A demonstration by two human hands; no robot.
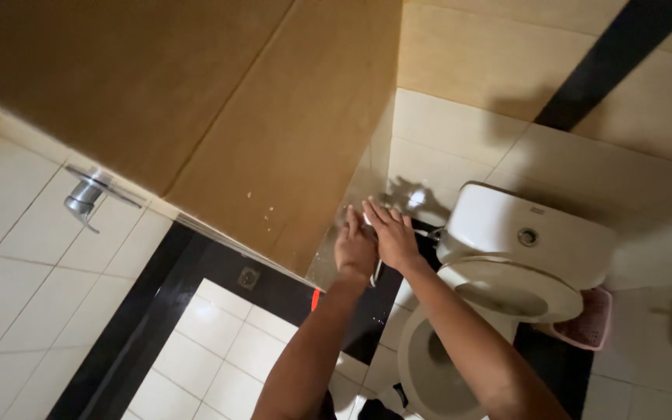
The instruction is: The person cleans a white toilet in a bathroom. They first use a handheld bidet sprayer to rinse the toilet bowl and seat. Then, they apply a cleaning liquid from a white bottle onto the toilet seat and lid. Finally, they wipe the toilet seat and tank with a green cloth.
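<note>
Both arms reach out to the tiled wall left of a white toilet tank. My left hand is curled around a thin white object that hangs down between the two wrists. What the object is cannot be told. Touching it on the right, my right hand lies palm down with its fingers stretched toward the wall. Anything under that palm is hidden. A small metal wall fitting sits just beyond the fingertips.
A brown door with a metal handle fills the upper left. Right of my arms are the toilet's raised seat and bowl, with a pink basket beside them. A floor drain sits in the black tile strip.
</note>
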